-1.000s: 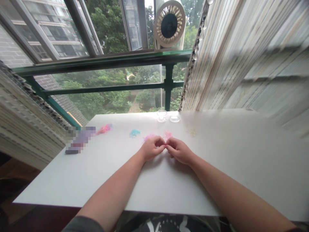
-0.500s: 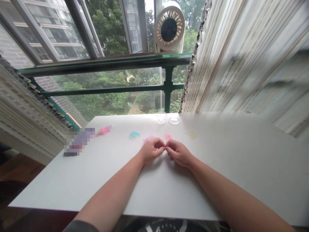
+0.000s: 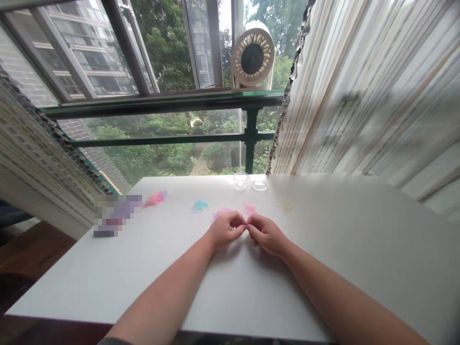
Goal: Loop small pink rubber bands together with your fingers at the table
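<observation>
My left hand [image 3: 227, 230] and my right hand [image 3: 265, 234] meet fingertip to fingertip over the white table [image 3: 151, 258]. Each one pinches thumb against forefinger; whatever lies between the tips is too small to make out. Just beyond the left hand is a pile of thin lilac-pink bands or strands [image 3: 222, 212], partly covered by that hand. A pink pile [image 3: 249, 209] lies right behind the fingertips. Farther left is a turquoise pile [image 3: 200, 206], and to the right a pale yellow one [image 3: 286, 206].
A clear round container [image 3: 240, 181] and a clear ring-shaped lid or dish [image 3: 259, 185] stand at the table's far edge. Mixed pink strands [image 3: 155, 198] lie at the left, beside a blurred-out purple item [image 3: 120, 215]. A white fan [image 3: 252, 57] stands behind, by the window railing.
The whole view has tilted slightly upward, so everything sits a little lower. Both hands keep their pinch, with hardly any movement between them.
</observation>
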`<action>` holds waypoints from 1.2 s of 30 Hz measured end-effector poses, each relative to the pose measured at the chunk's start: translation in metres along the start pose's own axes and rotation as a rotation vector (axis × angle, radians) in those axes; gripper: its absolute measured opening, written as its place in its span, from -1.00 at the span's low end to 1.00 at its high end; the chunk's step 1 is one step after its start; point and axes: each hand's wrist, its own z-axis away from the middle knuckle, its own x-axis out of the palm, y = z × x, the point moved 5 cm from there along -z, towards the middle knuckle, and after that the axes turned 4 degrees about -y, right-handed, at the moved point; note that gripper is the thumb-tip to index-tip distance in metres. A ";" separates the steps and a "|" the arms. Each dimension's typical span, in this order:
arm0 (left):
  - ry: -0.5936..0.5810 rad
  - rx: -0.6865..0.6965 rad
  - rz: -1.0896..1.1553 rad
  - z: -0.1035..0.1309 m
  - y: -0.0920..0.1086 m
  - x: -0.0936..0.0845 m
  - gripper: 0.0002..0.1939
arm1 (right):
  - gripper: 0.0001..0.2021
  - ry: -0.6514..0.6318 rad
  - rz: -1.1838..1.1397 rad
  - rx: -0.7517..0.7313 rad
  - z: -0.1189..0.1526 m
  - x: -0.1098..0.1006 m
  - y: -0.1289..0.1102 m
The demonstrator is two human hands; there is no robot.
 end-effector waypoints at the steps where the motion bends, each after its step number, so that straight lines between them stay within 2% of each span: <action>1: 0.001 -0.001 0.001 0.000 0.000 0.000 -0.85 | -0.85 0.001 0.009 -0.005 0.000 0.000 0.000; 20: 0.013 0.010 -0.006 0.000 0.002 -0.001 -0.88 | -0.83 0.017 0.081 -0.021 0.000 -0.001 0.000; 30: 0.055 0.028 -0.023 0.000 0.007 -0.005 -0.90 | -0.87 0.042 -0.042 0.015 0.000 -0.003 -0.001; 36: 0.066 0.034 -0.035 0.000 0.008 -0.006 -0.89 | -0.87 0.143 0.030 -0.007 0.000 -0.009 0.000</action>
